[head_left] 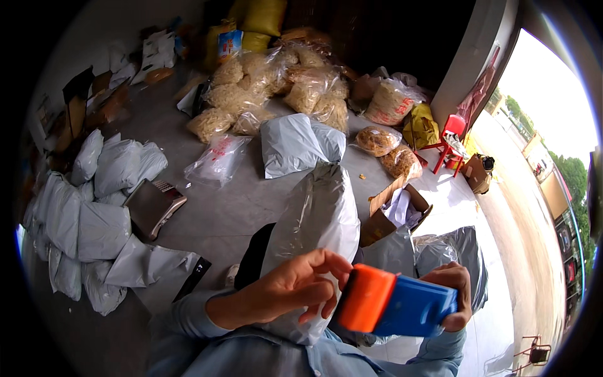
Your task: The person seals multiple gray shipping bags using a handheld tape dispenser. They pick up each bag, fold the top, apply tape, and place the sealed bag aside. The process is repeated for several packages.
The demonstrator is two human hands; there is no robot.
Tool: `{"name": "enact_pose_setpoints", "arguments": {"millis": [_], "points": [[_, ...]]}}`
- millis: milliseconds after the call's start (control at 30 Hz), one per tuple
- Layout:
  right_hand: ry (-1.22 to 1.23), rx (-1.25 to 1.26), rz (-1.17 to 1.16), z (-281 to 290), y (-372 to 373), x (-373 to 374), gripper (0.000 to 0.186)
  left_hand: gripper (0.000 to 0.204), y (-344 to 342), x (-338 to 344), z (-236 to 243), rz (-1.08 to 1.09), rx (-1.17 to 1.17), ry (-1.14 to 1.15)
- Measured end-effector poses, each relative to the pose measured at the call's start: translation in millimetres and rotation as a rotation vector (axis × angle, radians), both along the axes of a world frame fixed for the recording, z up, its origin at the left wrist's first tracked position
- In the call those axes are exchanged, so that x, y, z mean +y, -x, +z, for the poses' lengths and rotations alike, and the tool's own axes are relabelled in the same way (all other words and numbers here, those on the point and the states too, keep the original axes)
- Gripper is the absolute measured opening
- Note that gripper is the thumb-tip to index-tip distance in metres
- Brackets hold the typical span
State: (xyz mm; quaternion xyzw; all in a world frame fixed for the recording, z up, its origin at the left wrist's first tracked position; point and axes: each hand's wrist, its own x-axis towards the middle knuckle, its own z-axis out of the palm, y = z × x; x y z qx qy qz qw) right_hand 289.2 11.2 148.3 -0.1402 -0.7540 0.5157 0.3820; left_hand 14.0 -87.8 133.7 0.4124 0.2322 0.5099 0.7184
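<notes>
In front of my body, my right hand point(453, 295) grips the blue end of a tape dispenser point(414, 308) with an orange roll at its left side; both are slightly blurred. My left hand point(292, 286) is curled, its fingertips at the dark left edge of the orange roll. Whether tape lies between those fingertips is hard to make out. Behind and under the left hand stands a tall, filled grey plastic mailing bag point(317, 217), between my legs. Its upper end is narrow and creased.
Filled grey mailing bags point(103, 229) are heaped at left beside a scale point(154, 207). Clear bags of pale food point(235, 94) pile up at the back. An open carton point(377, 223) stands to the right, with a red chair point(449, 141) farther off near the bright doorway.
</notes>
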Motion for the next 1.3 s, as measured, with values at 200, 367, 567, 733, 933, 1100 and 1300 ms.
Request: {"name": "enact_pose_setpoints", "arguments": {"millis": [200, 367, 567, 733, 933, 1100, 1300], "points": [[-0.070, -0.291, 0.257, 23, 25, -9, 0.070, 0.008, 13, -19, -18, 0.147, 0.105, -0.002], [-0.204, -0.272, 0.222, 34, -5, 11, 0.076, 0.011, 52, -28, -14, 0.663, 0.344, -0.163], [-0.123, -0.577, -0.133, -32, -48, 69, 0.070, 0.020, 73, 42, -206, 1.128, 0.712, 0.068], [0.100, -0.514, -0.236, -89, 11, 61, 0.058, 0.039, 93, 65, -261, 0.899, 0.369, 0.084], [-0.139, -0.702, 0.264, -67, 100, 81, 0.046, 0.040, 114, 1, -55, 1.072, 0.930, -0.345], [-0.032, -0.687, 0.394, -36, 158, 81, 0.051, 0.055, 84, 10, -114, 0.832, 1.717, -0.280], [-0.281, -0.839, 0.411, 24, 124, 69, 0.049, 0.055, 111, 22, -155, 0.928, 1.789, -0.317]]}}
